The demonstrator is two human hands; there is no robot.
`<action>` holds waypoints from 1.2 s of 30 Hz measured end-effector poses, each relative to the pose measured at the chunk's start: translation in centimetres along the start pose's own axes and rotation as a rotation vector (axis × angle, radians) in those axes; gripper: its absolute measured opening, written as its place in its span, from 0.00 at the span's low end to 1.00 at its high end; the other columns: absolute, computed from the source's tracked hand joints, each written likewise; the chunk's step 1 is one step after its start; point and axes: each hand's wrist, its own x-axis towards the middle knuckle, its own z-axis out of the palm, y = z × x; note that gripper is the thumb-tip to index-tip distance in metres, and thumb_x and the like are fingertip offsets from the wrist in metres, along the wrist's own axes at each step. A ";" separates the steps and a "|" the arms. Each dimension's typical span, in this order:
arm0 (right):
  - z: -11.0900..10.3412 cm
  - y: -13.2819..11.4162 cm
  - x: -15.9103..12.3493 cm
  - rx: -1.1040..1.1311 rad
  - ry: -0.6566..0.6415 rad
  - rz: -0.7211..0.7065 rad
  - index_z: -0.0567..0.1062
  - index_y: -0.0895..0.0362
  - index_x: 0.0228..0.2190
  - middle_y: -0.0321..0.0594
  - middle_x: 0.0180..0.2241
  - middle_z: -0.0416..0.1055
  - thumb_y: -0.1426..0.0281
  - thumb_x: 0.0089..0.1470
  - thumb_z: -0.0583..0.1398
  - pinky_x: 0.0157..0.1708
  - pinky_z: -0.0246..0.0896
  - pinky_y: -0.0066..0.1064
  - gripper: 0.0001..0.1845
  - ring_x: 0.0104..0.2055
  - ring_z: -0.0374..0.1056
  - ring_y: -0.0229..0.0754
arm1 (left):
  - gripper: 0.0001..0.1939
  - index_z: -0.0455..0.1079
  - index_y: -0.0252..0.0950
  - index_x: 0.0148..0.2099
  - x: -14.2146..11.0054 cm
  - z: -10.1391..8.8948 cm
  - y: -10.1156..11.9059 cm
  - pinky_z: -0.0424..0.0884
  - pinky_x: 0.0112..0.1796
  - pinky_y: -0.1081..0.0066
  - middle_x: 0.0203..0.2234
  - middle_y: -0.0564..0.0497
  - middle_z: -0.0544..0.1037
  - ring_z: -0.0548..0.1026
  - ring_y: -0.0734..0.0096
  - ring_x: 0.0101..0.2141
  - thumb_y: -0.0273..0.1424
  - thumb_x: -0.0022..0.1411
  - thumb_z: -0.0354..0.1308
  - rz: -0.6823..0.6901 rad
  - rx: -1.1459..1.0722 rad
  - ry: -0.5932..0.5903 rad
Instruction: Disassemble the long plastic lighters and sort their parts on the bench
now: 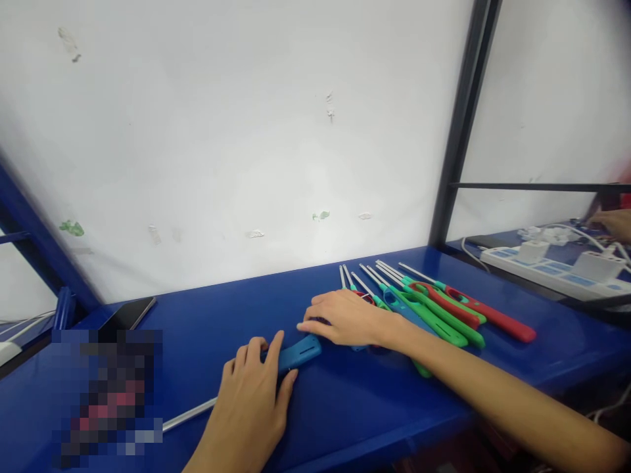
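A blue lighter [296,356] is gripped by the left hand [254,394] over the table [197,348]; whether anything is held by the right hand [340,317], at the lighter pile's [446,332] left end, cannot be told. The handle [309,348] is probably best held, the metal tube [190,415] kept clear; no writing can be read

We take this for a workshop, though we can't be certain. We see a plain blue bench [221,322] with many like lighters [497,315] laid out in a row, and a bare white wall [221,131] with peeled patches. Past a metal post [463,125] are a loaded power strip [552,272] and another person's hand [612,225].
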 end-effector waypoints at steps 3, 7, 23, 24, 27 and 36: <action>-0.1 -0.6 -0.1 0.087 -0.032 -0.073 0.84 0.50 0.45 0.38 0.43 0.79 0.41 0.66 0.60 0.35 0.60 0.33 0.28 0.37 0.75 0.43 | 0.25 0.67 0.34 0.69 -0.6 -0.8 -1.3 0.75 0.47 0.49 0.52 0.36 0.75 0.76 0.47 0.49 0.34 0.76 0.48 -0.023 0.056 -0.055; 0.5 -1.2 -0.2 0.128 -0.037 -0.107 0.82 0.51 0.44 0.38 0.46 0.77 0.41 0.60 0.66 0.31 0.56 0.33 0.28 0.31 0.71 0.40 | 0.19 0.74 0.39 0.62 -0.6 -1.8 -1.9 0.77 0.45 0.54 0.47 0.42 0.78 0.79 0.52 0.45 0.27 0.74 0.51 0.018 0.100 -0.116; -2.7 1.6 -0.5 0.225 -0.010 -0.097 0.79 0.53 0.34 0.29 0.25 0.72 0.56 0.67 0.66 0.28 0.49 0.29 0.14 0.26 0.66 0.37 | 0.19 0.76 0.42 0.53 0.7 -4.6 -5.9 0.70 0.42 0.57 0.35 0.50 0.80 0.78 0.56 0.36 0.37 0.80 0.44 0.144 0.044 0.049; -2.6 1.7 -0.4 0.212 -0.010 -0.098 0.79 0.53 0.34 0.29 0.26 0.72 0.57 0.66 0.66 0.28 0.49 0.29 0.13 0.27 0.66 0.38 | 0.18 0.76 0.42 0.51 0.7 -4.8 -5.7 0.69 0.40 0.59 0.34 0.51 0.80 0.78 0.58 0.35 0.37 0.80 0.44 0.161 0.016 0.027; -2.0 1.9 -0.2 0.167 -0.013 -0.114 0.78 0.53 0.35 0.31 0.29 0.73 0.60 0.66 0.67 0.28 0.47 0.30 0.10 0.28 0.65 0.39 | 0.18 0.73 0.42 0.42 0.5 -4.9 -5.3 0.66 0.34 0.64 0.28 0.55 0.76 0.76 0.63 0.29 0.38 0.80 0.43 0.190 -0.057 -0.014; -2.0 1.4 -0.2 0.110 0.006 -0.100 0.77 0.54 0.34 0.32 0.28 0.73 0.59 0.66 0.67 0.27 0.43 0.31 0.13 0.27 0.64 0.39 | 0.17 0.69 0.43 0.46 0.4 -3.4 -5.6 0.66 0.29 0.67 0.30 0.55 0.78 0.78 0.66 0.27 0.37 0.82 0.39 0.262 -0.078 0.184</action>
